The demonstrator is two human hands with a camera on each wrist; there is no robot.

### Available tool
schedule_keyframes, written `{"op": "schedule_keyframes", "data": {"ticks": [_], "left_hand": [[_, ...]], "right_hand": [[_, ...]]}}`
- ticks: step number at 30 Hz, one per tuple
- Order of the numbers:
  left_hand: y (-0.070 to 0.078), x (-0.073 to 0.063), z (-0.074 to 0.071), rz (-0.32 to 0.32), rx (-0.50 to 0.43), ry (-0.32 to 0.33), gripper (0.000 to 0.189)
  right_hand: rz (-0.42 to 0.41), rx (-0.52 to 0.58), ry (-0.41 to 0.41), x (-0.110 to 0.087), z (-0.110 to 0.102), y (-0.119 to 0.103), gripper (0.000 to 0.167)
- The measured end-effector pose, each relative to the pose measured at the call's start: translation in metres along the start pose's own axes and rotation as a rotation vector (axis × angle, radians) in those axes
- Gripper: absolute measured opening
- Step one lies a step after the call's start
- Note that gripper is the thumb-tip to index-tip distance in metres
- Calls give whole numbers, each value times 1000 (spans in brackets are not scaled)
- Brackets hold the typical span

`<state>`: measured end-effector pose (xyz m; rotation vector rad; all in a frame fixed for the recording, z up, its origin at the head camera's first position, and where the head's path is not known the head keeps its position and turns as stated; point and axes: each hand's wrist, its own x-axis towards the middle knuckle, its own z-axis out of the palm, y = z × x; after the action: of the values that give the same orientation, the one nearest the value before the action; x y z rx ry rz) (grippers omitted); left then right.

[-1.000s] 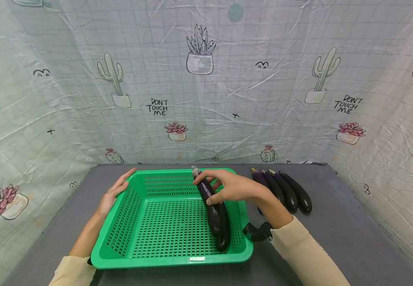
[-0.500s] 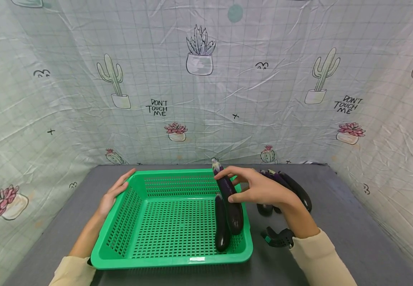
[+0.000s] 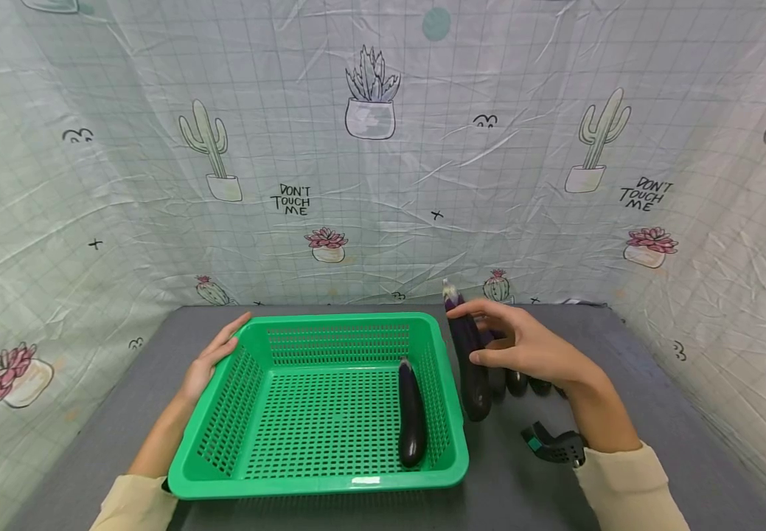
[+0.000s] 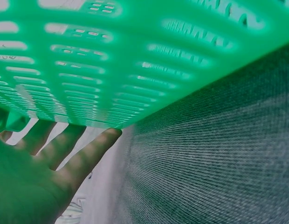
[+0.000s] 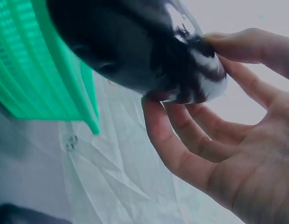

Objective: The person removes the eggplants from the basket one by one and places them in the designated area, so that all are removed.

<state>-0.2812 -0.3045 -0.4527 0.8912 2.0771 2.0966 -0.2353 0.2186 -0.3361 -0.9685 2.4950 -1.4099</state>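
My right hand (image 3: 528, 346) pinches a dark purple eggplant (image 3: 470, 369) between thumb and fingers, just outside the right rim of a green plastic basket (image 3: 276, 487). In the right wrist view the glossy eggplant (image 5: 121, 46) is gripped near one end, off the table and beside the basket wall (image 5: 37, 70). One other eggplant (image 3: 412, 417) lies lengthwise inside the basket along its right side. On the left, my left hand (image 3: 206, 369) rests with fairly straight fingers against the basket's outer side; the left wrist view shows its fingers (image 4: 84, 158) touching the slotted wall.
Several more eggplants (image 3: 517, 382) lie on the grey table (image 3: 628, 428) to the right, mostly hidden behind my right hand. A black wrist device (image 3: 555, 445) sits at my right cuff. A printed curtain (image 3: 383, 184) surrounds the table at the back and sides.
My right hand has carried its eggplant from inside the basket, over the right rim, to the table side. The second eggplant stays in the basket. My left hand has not moved.
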Motion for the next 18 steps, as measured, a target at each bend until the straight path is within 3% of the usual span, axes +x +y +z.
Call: {"op": "schedule_keyframes", "data": {"ticks": [11, 18], "left_hand": [[1, 0, 2, 17, 91, 34, 54], [2, 0, 3, 16, 73, 32, 55]], "right_hand": [[20, -45, 77, -24, -32, 13, 56], [49, -99, 114, -33, -42, 23, 53]]}}
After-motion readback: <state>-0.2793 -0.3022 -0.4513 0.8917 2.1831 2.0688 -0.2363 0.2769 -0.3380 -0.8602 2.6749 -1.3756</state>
